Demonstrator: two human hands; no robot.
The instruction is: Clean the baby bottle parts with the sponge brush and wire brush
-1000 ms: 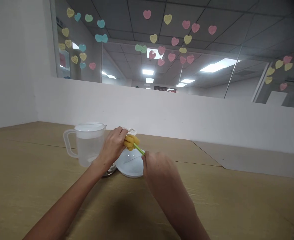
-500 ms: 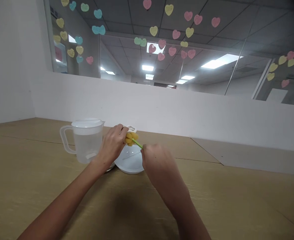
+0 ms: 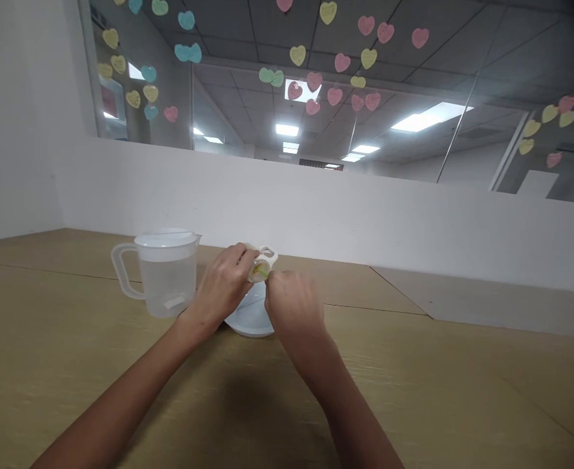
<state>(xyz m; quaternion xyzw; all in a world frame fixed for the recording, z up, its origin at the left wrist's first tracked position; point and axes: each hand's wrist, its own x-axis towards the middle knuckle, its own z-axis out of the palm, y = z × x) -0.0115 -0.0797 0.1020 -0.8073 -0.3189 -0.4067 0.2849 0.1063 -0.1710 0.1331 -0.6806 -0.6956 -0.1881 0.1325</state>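
My left hand (image 3: 225, 280) is closed around a small white cup (image 3: 273, 258), tipped so that its open mouth faces me. Fingers wrap over the cup's left side, and its looped handle sticks up at the upper right. My right hand (image 3: 294, 303), slightly blurred, grips the thin green handle of a sponge brush (image 3: 264, 274). The brush's yellow head is inside the cup, mostly hidden. Just below both hands, a white bowl (image 3: 251, 320) rests on the table, partly covered by them.
A lidded, see-through plastic pitcher (image 3: 169, 280) stands left of my left hand, its handle pointing left. The wooden table (image 3: 438, 391) meets a white wall (image 3: 316, 215) behind. Above it, a window carries heart-shaped sticky notes (image 3: 328, 13).
The yellow brush head, visible outside the cup before, has gone into the cup's mouth. My right hand has moved left, closer to my left hand. The cup's mouth now faces me.
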